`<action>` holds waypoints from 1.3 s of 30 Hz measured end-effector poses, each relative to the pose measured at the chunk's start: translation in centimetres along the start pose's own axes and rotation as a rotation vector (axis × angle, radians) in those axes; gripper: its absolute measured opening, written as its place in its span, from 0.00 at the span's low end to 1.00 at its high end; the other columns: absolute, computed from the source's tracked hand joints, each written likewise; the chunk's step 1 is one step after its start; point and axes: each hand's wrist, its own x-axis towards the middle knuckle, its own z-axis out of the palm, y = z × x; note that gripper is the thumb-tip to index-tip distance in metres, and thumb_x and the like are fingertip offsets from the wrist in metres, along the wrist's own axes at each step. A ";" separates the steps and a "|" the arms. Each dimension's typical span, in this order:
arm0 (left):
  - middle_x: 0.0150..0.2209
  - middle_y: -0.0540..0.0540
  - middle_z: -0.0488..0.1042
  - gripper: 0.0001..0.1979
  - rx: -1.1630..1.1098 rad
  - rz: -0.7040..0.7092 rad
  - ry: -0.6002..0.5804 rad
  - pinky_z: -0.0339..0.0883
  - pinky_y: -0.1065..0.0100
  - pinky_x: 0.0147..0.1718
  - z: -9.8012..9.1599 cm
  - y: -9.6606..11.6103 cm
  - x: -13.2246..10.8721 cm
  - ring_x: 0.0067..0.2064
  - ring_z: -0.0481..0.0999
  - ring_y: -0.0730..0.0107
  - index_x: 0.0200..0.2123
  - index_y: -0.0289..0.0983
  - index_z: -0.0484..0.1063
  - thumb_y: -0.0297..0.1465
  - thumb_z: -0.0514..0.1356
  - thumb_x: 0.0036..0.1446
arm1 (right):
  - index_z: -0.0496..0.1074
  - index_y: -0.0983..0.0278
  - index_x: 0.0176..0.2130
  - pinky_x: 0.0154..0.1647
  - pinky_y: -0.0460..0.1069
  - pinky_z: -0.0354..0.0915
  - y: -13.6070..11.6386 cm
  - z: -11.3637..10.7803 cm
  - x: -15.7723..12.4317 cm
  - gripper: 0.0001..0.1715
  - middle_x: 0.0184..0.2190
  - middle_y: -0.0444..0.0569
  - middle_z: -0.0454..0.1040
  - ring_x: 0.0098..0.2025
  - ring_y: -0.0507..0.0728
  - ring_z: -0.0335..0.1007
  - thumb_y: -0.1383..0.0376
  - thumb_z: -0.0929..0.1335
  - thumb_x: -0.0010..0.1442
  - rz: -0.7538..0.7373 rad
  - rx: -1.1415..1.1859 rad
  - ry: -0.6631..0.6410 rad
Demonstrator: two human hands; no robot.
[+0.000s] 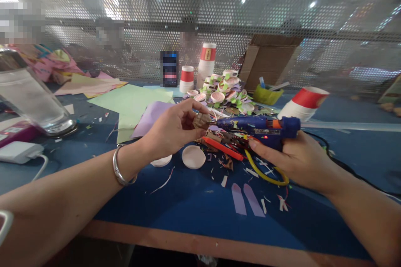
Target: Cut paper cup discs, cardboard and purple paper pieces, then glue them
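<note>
My left hand (pixel 171 127) pinches a small crumpled brown piece (pixel 201 120), perhaps paper or card, between thumb and fingers. My right hand (pixel 300 158) is wrapped round the handle of a blue hot glue gun (pixel 257 127), with a small red light lit on its side. The gun's nozzle points left and meets or nearly meets the brown piece; I cannot tell which. A clear glue stick (pixel 351 125) runs out of its back. Below my hands lie a white paper disc (pixel 193 157), orange-handled scissors or a cutter (pixel 222 148) and two purple paper strips (pixel 246 199).
Behind my hands rises a heap of small paper-cup pieces (pixel 225 91). Stacked paper cups (pixel 206 64) stand behind it, others (pixel 305 102) lean at right. Green paper sheets (pixel 131 102), a glass of water (pixel 37 96) and a white charger (pixel 20 151) are at left. A black cable crosses the right.
</note>
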 end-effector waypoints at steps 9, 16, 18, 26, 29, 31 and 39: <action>0.32 0.52 0.74 0.16 -0.025 -0.008 -0.001 0.70 0.69 0.36 0.0 -0.2 0.0 0.34 0.75 0.73 0.45 0.37 0.70 0.24 0.66 0.52 | 0.78 0.61 0.39 0.37 0.55 0.72 0.0 0.0 0.0 0.17 0.36 0.50 0.82 0.36 0.63 0.77 0.54 0.65 0.65 -0.002 -0.001 -0.011; 0.33 0.51 0.76 0.17 -0.052 -0.044 0.000 0.72 0.68 0.37 0.0 -0.1 0.0 0.35 0.77 0.71 0.45 0.37 0.70 0.26 0.68 0.51 | 0.74 0.60 0.28 0.27 0.54 0.68 0.2 -0.1 -0.2 0.20 0.27 0.50 0.79 0.27 0.61 0.73 0.54 0.63 0.64 0.020 -0.053 -0.031; 0.33 0.50 0.77 0.18 -0.027 -0.044 0.007 0.72 0.68 0.36 -0.1 -0.1 0.0 0.35 0.78 0.71 0.45 0.36 0.71 0.27 0.69 0.51 | 0.74 0.60 0.27 0.26 0.53 0.67 0.3 -0.1 -0.3 0.20 0.26 0.50 0.78 0.26 0.60 0.72 0.54 0.63 0.64 0.027 -0.061 -0.033; 0.34 0.50 0.79 0.19 -0.096 -0.071 0.029 0.74 0.69 0.37 -0.1 0.2 -0.1 0.36 0.79 0.72 0.45 0.35 0.71 0.24 0.70 0.50 | 0.75 0.62 0.31 0.34 0.53 0.67 0.2 -0.1 0.1 0.17 0.29 0.50 0.79 0.32 0.61 0.73 0.56 0.64 0.64 0.026 -0.028 0.019; 0.35 0.50 0.80 0.20 -0.193 -0.095 0.019 0.74 0.69 0.39 0.0 0.3 -0.2 0.37 0.80 0.72 0.45 0.35 0.72 0.24 0.71 0.49 | 0.76 0.63 0.37 0.39 0.54 0.66 0.7 -0.4 0.4 0.17 0.34 0.50 0.79 0.36 0.62 0.73 0.53 0.66 0.62 0.110 0.043 0.077; 0.36 0.50 0.81 0.21 -0.252 -0.127 0.010 0.74 0.70 0.40 0.1 0.4 -0.2 0.38 0.80 0.73 0.46 0.35 0.72 0.24 0.72 0.49 | 0.73 0.62 0.30 0.34 0.53 0.63 1.2 -0.8 0.6 0.19 0.27 0.47 0.75 0.30 0.59 0.68 0.49 0.69 0.57 0.280 0.110 0.108; 0.30 0.54 0.77 0.20 -0.381 -0.230 0.036 0.70 0.77 0.32 0.2 1.0 -0.2 0.31 0.75 0.81 0.48 0.33 0.72 0.21 0.70 0.52 | 0.63 0.62 0.20 0.20 0.49 0.56 3.7 -1.4 1.3 0.23 0.18 0.45 0.65 0.19 0.51 0.58 0.51 0.71 0.55 0.603 0.377 0.072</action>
